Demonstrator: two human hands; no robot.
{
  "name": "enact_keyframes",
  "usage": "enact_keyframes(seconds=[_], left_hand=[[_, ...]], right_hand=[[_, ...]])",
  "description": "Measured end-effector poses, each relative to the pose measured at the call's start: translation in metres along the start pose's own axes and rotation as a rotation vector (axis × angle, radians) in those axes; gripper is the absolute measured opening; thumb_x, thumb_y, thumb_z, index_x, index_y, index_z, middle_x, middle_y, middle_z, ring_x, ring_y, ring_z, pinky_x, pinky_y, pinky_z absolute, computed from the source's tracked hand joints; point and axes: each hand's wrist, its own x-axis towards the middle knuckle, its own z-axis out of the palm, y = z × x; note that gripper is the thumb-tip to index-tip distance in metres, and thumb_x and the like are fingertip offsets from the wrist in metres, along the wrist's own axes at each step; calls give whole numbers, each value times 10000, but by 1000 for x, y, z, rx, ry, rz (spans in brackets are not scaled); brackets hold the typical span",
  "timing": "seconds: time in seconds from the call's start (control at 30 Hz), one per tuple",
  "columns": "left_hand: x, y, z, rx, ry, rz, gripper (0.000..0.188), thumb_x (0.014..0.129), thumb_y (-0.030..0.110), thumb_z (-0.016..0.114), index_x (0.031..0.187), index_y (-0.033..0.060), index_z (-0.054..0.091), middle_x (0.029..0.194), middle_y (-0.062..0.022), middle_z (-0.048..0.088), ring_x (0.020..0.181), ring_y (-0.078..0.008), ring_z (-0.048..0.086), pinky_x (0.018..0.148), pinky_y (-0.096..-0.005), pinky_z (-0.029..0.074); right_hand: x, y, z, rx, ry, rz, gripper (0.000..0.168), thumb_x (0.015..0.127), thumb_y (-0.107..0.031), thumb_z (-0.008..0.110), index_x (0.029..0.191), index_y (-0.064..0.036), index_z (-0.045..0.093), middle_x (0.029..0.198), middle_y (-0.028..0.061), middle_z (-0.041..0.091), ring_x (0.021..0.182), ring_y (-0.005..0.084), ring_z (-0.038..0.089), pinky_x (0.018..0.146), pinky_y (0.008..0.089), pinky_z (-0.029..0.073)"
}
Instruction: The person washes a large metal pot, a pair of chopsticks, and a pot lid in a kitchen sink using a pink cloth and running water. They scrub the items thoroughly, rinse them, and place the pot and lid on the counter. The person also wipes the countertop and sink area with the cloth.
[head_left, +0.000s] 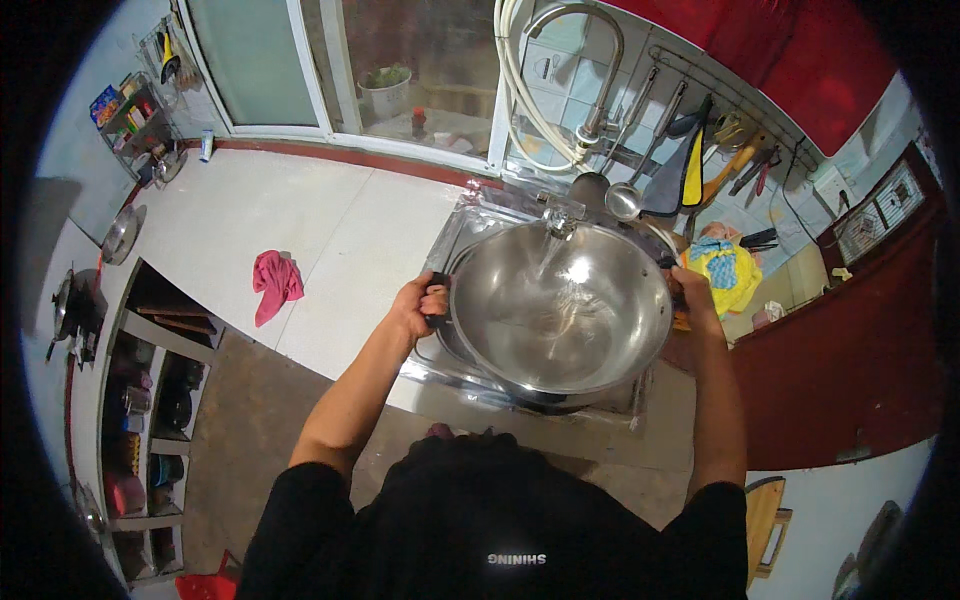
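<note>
A large stainless steel wok (517, 330) is held by both hands over the sink (469, 225), beneath a short faucet (560, 222). Water runs from the faucet into the wok, and some water shows in its bowl. My left hand (422, 304) is closed around the black side handle at the wok's left. At the opposite side, my right hand (691, 291) grips the other handle, which is mostly hidden by the fingers. The wok covers most of the sink basin.
A pink cloth (277, 286) lies on the white counter (360, 217) at left. Behind the wok rise a tall curved faucet (616, 60) and hanging utensils, including a ladle (623, 201). A yellow and blue cloth (720, 274) is beyond my right hand.
</note>
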Motion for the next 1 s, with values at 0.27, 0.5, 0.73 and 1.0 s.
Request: enact_keyframes(seconds=[0.27,0.5,0.73,1.0], left_hand=[[133,13,-31,715,221,231,393,863,433,459,663,95,480,472,30,376,338,-76,301,297,-198,240],[223,-8,-65,971,407,353,372,886,362,423,767,41,566,642,-80,543,511,-190,500,461,-344,407],[271,-46,-69,1349,391,379,518,884,435,339,1025,-8,568,1056,-235,545,976,-364,520,816,-430,399],[297,-59,-38,1960,293,484,437,891,394,287,1169,134,502,1124,-204,522,1073,-363,477,893,-441,361]], right_hand=[[-112,-73,49,601,89,-33,117,805,-164,540,772,-75,472,644,6,468,548,112,418,550,244,360],[-155,-157,118,413,33,-162,252,795,-111,510,1011,9,462,844,51,505,695,119,405,676,245,336],[-170,-199,196,252,-67,-253,476,791,-164,513,1176,80,378,904,107,542,771,162,499,753,281,391],[-149,-225,248,147,-63,-310,467,790,-152,522,1166,87,380,939,159,577,811,191,556,778,296,421]])
